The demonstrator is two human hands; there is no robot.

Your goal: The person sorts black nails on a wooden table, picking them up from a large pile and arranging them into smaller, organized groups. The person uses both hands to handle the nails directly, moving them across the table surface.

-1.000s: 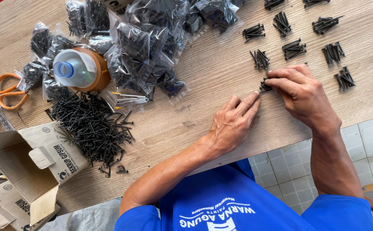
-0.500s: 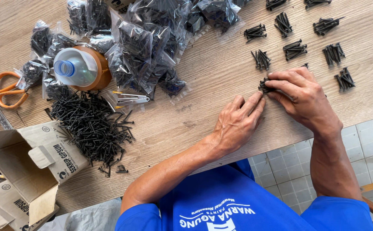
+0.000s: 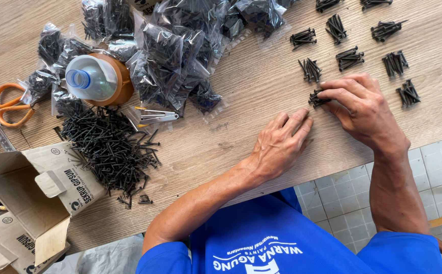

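Observation:
My right hand [image 3: 365, 109] pinches a small bundle of black screws [image 3: 316, 98] against the wooden table [image 3: 241, 127], fingertips closed around it. My left hand [image 3: 280, 143] lies flat on the table just left of that bundle, fingers together and pointing toward it, holding nothing. Several more small screw bundles [image 3: 350, 57] lie in rows beyond my right hand. A loose heap of black screws [image 3: 107, 147] sits far to the left.
Clear bags filled with screws [image 3: 172, 56] pile at the top centre. A plastic bottle in a brown cup [image 3: 96, 78], orange scissors [image 3: 8, 104], a metal clip [image 3: 155, 116] and open cardboard boxes [image 3: 25, 203] lie on the left. The table edge runs under my forearms.
My right hand has shifted slightly while gathering the bundle; my left hand has slid a little toward it. Everything else stays put.

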